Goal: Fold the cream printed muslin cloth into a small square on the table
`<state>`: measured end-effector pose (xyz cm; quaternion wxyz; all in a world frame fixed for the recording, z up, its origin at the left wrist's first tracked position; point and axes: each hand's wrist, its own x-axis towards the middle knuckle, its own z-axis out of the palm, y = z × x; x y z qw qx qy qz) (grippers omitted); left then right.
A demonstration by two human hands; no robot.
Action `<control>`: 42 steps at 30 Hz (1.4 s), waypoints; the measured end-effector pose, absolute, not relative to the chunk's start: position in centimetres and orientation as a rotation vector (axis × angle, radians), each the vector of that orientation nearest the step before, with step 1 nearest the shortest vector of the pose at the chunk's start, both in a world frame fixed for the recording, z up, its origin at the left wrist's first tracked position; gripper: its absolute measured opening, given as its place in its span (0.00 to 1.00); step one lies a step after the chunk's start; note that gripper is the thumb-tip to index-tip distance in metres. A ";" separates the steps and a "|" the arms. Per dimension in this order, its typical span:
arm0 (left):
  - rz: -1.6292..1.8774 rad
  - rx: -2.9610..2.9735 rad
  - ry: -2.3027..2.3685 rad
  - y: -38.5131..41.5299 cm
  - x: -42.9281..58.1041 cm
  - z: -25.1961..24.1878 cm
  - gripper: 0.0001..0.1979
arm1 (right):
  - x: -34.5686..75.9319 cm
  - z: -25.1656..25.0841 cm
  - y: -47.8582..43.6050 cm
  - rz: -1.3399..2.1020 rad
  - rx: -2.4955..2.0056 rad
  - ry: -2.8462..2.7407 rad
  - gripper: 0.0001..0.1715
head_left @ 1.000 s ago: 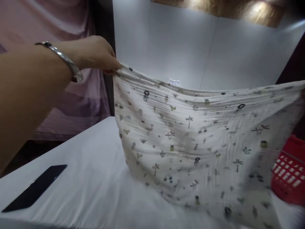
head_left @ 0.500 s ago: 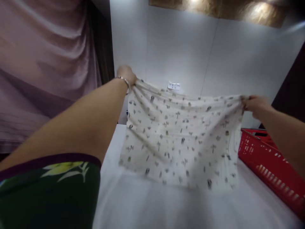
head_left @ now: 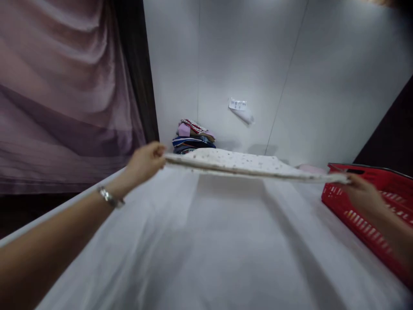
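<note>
A white cloth (head_left: 238, 160) with small dark printed figures is stretched between my two hands above the white-covered table (head_left: 226, 241). My left hand (head_left: 146, 161), with a metal bracelet on the wrist, pinches one end of its near edge. At the other end, beside the red basket, my right hand (head_left: 361, 189) grips the same edge; it is a little blurred. The cloth's near edge runs almost straight across, and its body billows out behind toward the wall, seen nearly edge-on.
Against the wall stands a stack of folded clothes (head_left: 193, 137). A red plastic basket (head_left: 361, 215) sits at the right side of the table. Pink drapery (head_left: 64, 94) hangs on the left. A paper label (head_left: 238, 104) is stuck on the pale wall (head_left: 232, 51).
Both hands have come down with the cloth. It hung upright facing me before; now it floats out flat, away from me. The folded clothes behind it have come into view.
</note>
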<state>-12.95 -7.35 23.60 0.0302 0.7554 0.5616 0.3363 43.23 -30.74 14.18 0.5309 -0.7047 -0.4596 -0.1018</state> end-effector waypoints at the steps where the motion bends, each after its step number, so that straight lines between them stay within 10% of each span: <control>1: 0.921 2.384 1.651 -8.2 -13.5 19.7 0.17 | 42.9 11.3 -31.6 -0.149 -1.693 -1.138 0.14; 7: 0.427 2.355 1.580 -13.3 -15.5 3.7 0.14 | 38.8 -1.5 -36.3 0.107 -1.962 -1.131 0.18; 13: 0.762 2.311 1.669 -16.3 -16.7 6.3 0.13 | 37.5 -0.4 -39.3 -0.047 -1.915 -1.145 0.21; 25: 0.165 2.709 1.647 -19.7 -17.5 3.1 0.12 | 38.1 -5.0 -43.5 -0.138 -2.073 -1.656 0.21; 31: 0.295 3.051 1.179 -21.3 -13.4 2.9 0.16 | 31.5 -2.1 -41.8 -0.372 -2.174 -1.960 0.37; 42: 0.365 2.827 1.116 -19.9 -6.7 1.6 0.11 | 24.5 -0.8 -36.0 0.001 -1.763 -1.987 0.17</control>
